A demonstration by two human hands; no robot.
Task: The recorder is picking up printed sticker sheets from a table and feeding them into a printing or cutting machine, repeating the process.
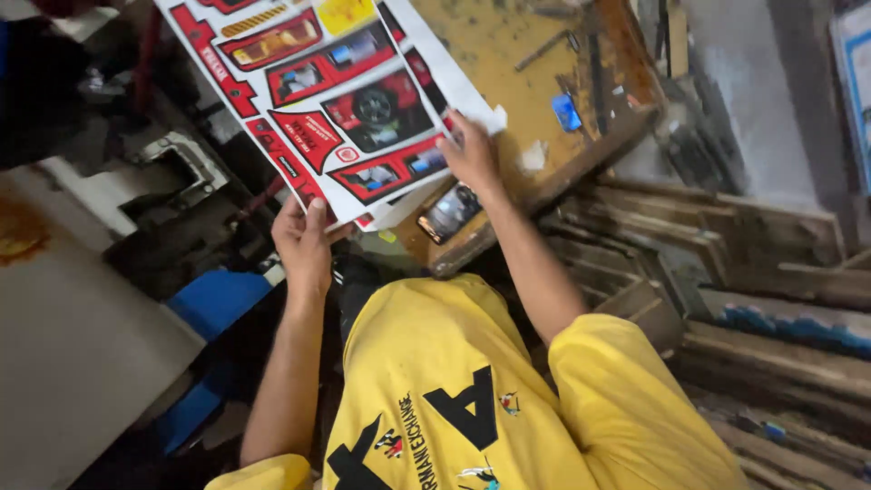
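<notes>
I hold a stack of large white printed sheets (336, 91) covered with red and black cut-out shapes, above a worn wooden table (508, 54). My left hand (304, 245) pinches the stack's near edge, with the thumb on top. My right hand (467, 150) grips the stack's right edge near a corner, its fingers lying on the top sheet. The sheets tilt away from me and run out of view at the top. My yellow shirt (454, 390) fills the bottom of the view.
A phone (449, 213) lies at the table's near edge, just under my right wrist. A small blue object (566, 112) sits further along the table. Stacked wooden planks (726, 272) are to the right. A metal machine part (181, 168) and a blue object (218, 299) are at left.
</notes>
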